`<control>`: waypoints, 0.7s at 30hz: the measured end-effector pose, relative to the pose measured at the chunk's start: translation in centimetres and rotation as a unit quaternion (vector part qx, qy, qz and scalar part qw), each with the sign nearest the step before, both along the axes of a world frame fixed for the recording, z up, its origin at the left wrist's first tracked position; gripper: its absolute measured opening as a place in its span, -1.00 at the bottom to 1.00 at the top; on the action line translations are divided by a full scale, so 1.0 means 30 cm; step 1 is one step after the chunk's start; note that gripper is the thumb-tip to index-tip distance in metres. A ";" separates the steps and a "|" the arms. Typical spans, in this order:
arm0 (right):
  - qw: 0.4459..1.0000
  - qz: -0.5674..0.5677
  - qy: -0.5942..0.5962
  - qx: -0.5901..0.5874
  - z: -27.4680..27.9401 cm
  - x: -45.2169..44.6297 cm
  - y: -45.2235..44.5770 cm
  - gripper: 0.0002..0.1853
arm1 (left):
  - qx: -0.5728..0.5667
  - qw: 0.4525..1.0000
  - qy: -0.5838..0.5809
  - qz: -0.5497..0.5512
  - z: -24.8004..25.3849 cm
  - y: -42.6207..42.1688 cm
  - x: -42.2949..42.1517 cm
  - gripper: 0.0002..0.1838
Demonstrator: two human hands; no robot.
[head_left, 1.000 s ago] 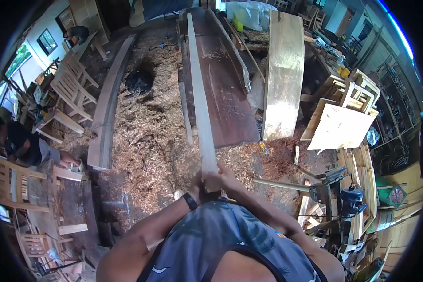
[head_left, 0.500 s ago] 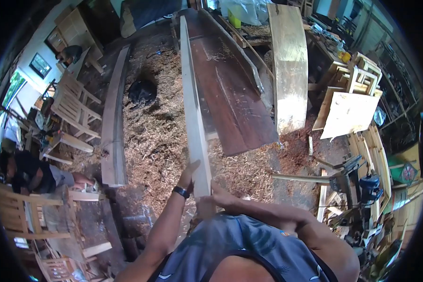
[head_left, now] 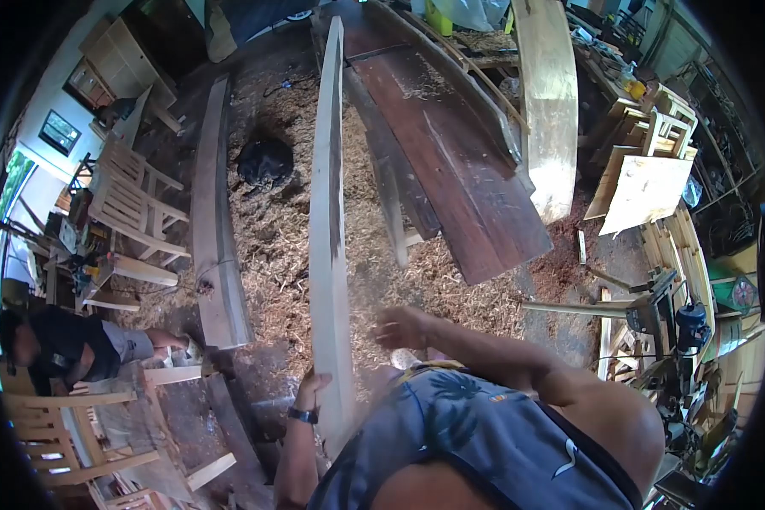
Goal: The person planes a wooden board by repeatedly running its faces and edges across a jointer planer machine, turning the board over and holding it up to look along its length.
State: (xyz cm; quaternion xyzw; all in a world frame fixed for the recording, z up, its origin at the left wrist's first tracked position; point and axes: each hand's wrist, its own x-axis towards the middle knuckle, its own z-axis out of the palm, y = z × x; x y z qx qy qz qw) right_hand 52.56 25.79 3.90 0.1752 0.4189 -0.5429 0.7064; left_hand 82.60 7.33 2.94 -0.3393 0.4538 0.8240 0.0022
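Note:
A long pale wooden beam point(head_left: 327, 246) runs from my waist away from me toward the far end of the workshop. My left hand point(head_left: 312, 391), with a dark band on its wrist, grips the beam's left side near its close end. Most of those fingers are hidden behind the wood. To the right of the beam, my right hand point(head_left: 402, 329) hangs apart from it, somewhat blurred, with loosely bent fingers and nothing visible in them.
Dark reddish planks point(head_left: 459, 161) lie beyond my right hand. Wood shavings point(head_left: 272, 246) cover the floor, where a dark rounded shape point(head_left: 265, 161) lies. Another long board point(head_left: 212, 212) and slatted chairs point(head_left: 136, 200) stand left. A person point(head_left: 68, 348) works at lower left.
My right hand has let go of the beam and moved away to the right. The beam has shifted left and turned, with my left hand still on it. My view has shifted too.

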 end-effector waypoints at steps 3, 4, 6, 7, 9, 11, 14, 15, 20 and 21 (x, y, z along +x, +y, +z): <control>0.999 -0.024 -0.008 0.028 -0.010 -0.087 -0.110 -0.42 | -0.005 0.998 -0.055 -0.013 0.023 -0.007 0.152 -0.32; 0.999 -0.029 0.004 0.035 0.002 -0.132 -0.156 -0.41 | 0.000 0.998 -0.067 -0.007 0.033 0.011 0.190 -0.27; 0.999 -0.027 0.028 0.038 0.010 -0.240 -0.272 -0.36 | 0.018 0.999 -0.048 0.015 0.026 0.059 0.266 -0.24; 0.998 -0.021 0.039 0.035 0.003 -0.304 -0.340 -0.32 | 0.023 0.999 -0.039 0.015 0.024 0.079 0.298 -0.24; 0.993 -0.073 -0.046 -0.087 -0.377 -0.495 -0.498 -0.26 | 0.020 0.998 -0.054 0.007 0.019 0.102 0.320 -0.15; 0.991 -0.116 -0.056 -0.025 -0.401 -0.672 -0.676 -0.18 | -0.017 0.995 -0.095 -0.017 0.008 0.121 0.314 -0.06; 0.987 -0.158 -0.003 -0.002 -0.339 -0.933 -0.909 -0.16 | -0.111 0.975 -0.180 -0.066 -0.002 0.164 0.303 0.08; 0.981 -0.194 -0.019 -0.008 -0.314 -1.016 -0.990 -0.13 | -0.150 0.962 -0.209 -0.086 -0.003 0.182 0.300 0.13; 0.969 -0.220 0.071 -0.089 -0.236 -1.324 -1.198 -0.17 | -0.266 0.908 -0.290 -0.142 0.003 0.254 0.273 0.37; 0.967 -0.225 0.073 -0.096 -0.228 -1.351 -1.212 -0.17 | -0.288 0.901 -0.288 -0.147 -0.004 0.259 0.262 0.42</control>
